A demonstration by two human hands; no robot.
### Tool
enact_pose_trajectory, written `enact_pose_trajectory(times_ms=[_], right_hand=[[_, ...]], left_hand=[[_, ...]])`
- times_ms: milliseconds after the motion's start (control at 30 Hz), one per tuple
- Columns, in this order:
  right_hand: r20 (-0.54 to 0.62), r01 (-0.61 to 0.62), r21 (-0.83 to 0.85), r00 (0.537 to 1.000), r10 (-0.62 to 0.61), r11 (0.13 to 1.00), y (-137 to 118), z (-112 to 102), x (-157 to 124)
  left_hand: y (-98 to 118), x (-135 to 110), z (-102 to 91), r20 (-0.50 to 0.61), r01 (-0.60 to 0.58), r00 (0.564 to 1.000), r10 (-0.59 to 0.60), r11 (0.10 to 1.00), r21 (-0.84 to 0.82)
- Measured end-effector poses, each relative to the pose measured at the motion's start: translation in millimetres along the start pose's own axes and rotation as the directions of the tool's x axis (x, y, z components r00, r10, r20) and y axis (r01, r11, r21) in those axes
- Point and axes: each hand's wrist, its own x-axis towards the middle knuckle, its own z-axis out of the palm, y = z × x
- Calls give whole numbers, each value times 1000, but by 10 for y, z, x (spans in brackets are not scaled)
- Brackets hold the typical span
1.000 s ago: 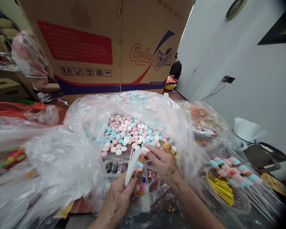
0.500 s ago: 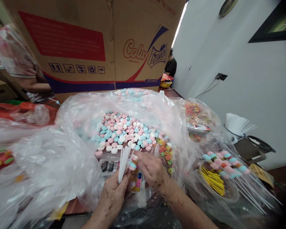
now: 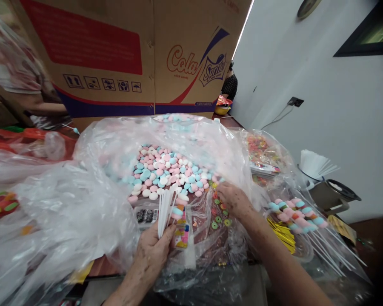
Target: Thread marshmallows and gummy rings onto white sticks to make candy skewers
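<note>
Big cardboard box fills the back, walling off the far side of the table, and a white wall closes the right. In front of the box sprawls the open clear plastic bag, its crumpled folds spilling left and toward the near edge, leaving little bare room on that side. Inside it, a heap of pink, blue and white marshmallow sweets lies exposed, with open access from the near side. To the right, a bowl holding finished skewers lies beside gold wrappers, the white sticks fanning toward the right edge. Behind them a cup of spare white sticks stands near the wall. Another person in a floral sleeve is at the far left, well apart.

Now the hands. The left hand is clamped around a bundle of white sticks, upright, one carrying a few sweets near its top, just below the heap. The right hand lies knuckles up on the small coloured ring sweets at the heap's right rim; whether its fingers pinch anything, I cannot tell.

Half a second ago that right hand sat just beside the stick bundle; it has swung out to the right, opening a clear gap between the two hands. The left hand and sticks have barely shifted.
</note>
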Motion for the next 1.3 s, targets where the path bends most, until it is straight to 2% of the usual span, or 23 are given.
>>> enact_pose_trajectory(times_ms=[67, 333, 400, 533, 700, 1000, 1167, 1233, 1300], right_hand=[[51, 11, -41, 999, -9, 999, -9, 31, 8], [107, 53, -116, 993, -40, 992, -102, 13, 11], [90, 52, -95, 995, -44, 994, -75, 14, 9], [51, 44, 49, 998, -46, 998, -9, -40, -6], [136, 83, 157, 985, -104, 984, 2, -119, -34], [175, 57, 111, 982, -76, 992, -46, -5, -41], [64, -12, -15, 998, 13, 1000, -160, 65, -148], [11, -60, 77, 998, 60, 995, -238, 59, -167], [-41, -74, 253, 995, 88, 965, -329, 40, -155]], left_hand=[[-17, 8, -15, 22, 6, 1000, -6, 1000, 18], [-90, 20, -46, 39, 30, 999, -33, 998, 63], [-110, 22, -42, 40, 23, 999, -25, 998, 50], [-102, 17, -39, 16, 12, 1000, -13, 999, 42], [-83, 10, -42, 46, 37, 998, -38, 999, 28], [-119, 27, -36, 75, 39, 996, -40, 999, 10], [-20, -15, -19, 48, 14, 999, -17, 998, 63], [8, -29, -16, 57, -4, 998, -3, 993, 115], [23, -35, -20, 80, -26, 997, 13, 986, 165]])
